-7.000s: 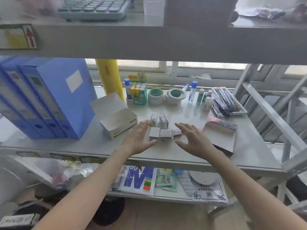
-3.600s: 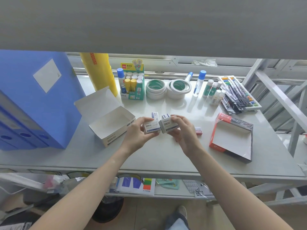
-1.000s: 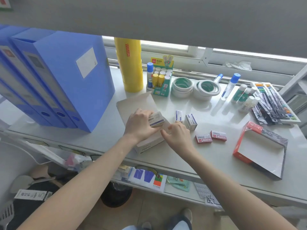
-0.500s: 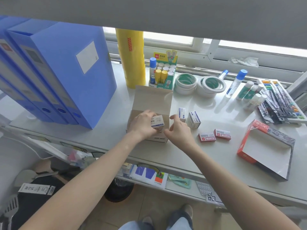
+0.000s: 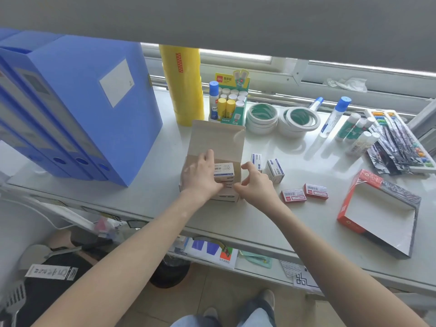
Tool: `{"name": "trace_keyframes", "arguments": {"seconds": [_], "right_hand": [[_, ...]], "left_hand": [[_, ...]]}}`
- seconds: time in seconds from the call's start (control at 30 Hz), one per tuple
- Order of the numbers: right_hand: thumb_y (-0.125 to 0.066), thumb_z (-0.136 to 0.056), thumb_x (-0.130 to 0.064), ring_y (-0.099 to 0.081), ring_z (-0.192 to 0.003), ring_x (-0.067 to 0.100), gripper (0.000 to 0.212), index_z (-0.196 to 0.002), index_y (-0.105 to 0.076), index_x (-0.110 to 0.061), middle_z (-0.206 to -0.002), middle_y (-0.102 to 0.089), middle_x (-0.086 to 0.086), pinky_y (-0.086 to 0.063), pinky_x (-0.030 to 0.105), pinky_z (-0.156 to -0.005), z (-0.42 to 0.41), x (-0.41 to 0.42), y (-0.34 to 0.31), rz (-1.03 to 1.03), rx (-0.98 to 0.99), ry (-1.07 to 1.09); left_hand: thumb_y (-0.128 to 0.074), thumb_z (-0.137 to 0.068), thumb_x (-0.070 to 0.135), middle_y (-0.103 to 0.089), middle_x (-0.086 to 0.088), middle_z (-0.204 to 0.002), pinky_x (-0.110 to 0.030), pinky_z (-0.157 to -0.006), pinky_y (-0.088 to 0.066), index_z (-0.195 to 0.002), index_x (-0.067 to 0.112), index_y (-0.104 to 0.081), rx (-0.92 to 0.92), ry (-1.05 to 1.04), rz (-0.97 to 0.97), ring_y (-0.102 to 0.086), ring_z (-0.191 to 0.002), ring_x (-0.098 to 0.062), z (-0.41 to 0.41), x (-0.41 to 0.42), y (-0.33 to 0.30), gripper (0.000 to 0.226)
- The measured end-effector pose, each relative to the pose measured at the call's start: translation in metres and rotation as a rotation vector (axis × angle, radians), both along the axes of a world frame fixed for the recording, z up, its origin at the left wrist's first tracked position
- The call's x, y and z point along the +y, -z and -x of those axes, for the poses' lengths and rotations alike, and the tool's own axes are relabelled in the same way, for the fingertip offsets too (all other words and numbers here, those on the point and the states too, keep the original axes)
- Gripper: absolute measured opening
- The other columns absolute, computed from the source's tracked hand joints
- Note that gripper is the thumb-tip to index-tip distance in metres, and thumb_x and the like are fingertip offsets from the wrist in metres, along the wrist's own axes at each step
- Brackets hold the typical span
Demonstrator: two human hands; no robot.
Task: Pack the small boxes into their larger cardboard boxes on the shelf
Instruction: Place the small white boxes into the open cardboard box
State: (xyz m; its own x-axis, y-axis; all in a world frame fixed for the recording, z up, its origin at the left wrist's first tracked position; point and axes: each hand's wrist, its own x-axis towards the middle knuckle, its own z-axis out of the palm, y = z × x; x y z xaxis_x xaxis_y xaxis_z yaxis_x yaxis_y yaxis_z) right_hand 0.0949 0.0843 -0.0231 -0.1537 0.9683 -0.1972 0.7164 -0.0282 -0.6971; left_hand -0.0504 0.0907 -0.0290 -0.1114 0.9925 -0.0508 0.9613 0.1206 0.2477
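Grey shelf (image 5: 151, 199) holds an open brown box (image 5: 218, 140); left hand (image 5: 203, 175) clamps a small white box (image 5: 223, 170) inside, right hand (image 5: 256, 185) loose at 3 o'clock

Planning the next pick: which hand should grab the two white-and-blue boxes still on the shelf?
Right hand: empty, beside the two white-and-blue boxes. Left hand holds a small box over the open carton.

I see a matt brown cardboard box (image 5: 215, 142), glossy printed small paper boxes (image 5: 274, 170), smooth blue plastic file cases (image 5: 89, 107), and a smooth painted-metal shelf (image 5: 236, 220).
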Motion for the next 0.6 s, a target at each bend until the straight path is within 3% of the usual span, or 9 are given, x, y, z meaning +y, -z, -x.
{"name": "trace_keyframes", "arguments": {"seconds": [0.1, 0.2, 0.3, 0.43, 0.6], "right_hand": [[-0.054, -0.082, -0.020, -0.059, -0.098, 0.025, 0.042, -0.123, -0.047, -0.016, -0.088, -0.068, 0.004, -0.041, 0.028, -0.080, 0.0003, 0.0014, 0.0020, 0.023, -0.002, 0.003], [-0.054, -0.082, -0.019, -0.059, -0.099, 0.025, 0.041, -0.123, -0.049, -0.015, -0.081, -0.063, -0.001, -0.039, 0.028, -0.079, 0.0008, 0.0022, 0.0023, 0.009, -0.011, -0.007], [-0.054, -0.082, -0.018, -0.058, -0.100, 0.024, 0.042, -0.124, -0.049, -0.014, -0.088, -0.068, 0.005, -0.038, 0.027, -0.078, 0.0004, 0.0032, 0.0003, -0.004, -0.026, -0.033], [-0.054, -0.083, -0.020, -0.059, -0.099, 0.025, 0.041, -0.123, -0.049, -0.015, -0.094, -0.072, 0.006, -0.036, 0.026, -0.074, -0.0027, 0.0047, 0.0009, -0.015, -0.064, -0.069], [-0.054, -0.084, -0.025, -0.062, -0.095, 0.026, 0.041, -0.124, -0.047, -0.016, -0.097, -0.072, 0.006, -0.041, 0.027, -0.074, -0.0047, 0.0073, 0.0031, -0.008, -0.072, -0.073]], "left_hand": [[-0.071, -0.070, 0.035, -0.061, -0.012, -0.109, -0.036, -0.073, -0.044, -0.116, 0.013, -0.034, -0.044, -0.036, 0.124, -0.061, -0.102, -0.038, 0.0014, 0.0013, 0.0005, 0.063], [-0.070, -0.071, 0.027, -0.067, -0.013, -0.102, -0.036, -0.073, -0.049, -0.108, 0.012, -0.040, -0.153, -0.070, 0.093, -0.063, -0.098, -0.038, -0.0013, 0.0047, -0.0006, 0.050], [-0.074, -0.068, 0.026, -0.069, -0.010, -0.101, -0.038, -0.077, -0.055, -0.105, 0.013, -0.048, -0.320, -0.134, 0.041, -0.065, -0.097, -0.035, -0.0047, 0.0045, 0.0028, 0.047], [-0.078, -0.067, 0.021, -0.072, -0.007, -0.103, -0.031, -0.080, -0.052, -0.110, 0.013, -0.056, -0.501, -0.165, -0.028, -0.066, -0.098, -0.026, -0.0071, 0.0008, 0.0073, 0.049], [-0.075, -0.069, 0.019, -0.074, -0.004, -0.104, -0.026, -0.086, -0.051, -0.113, 0.016, -0.064, -0.533, -0.157, 0.021, -0.066, -0.103, -0.019, 0.0009, 0.0014, 0.0053, 0.046]]}}
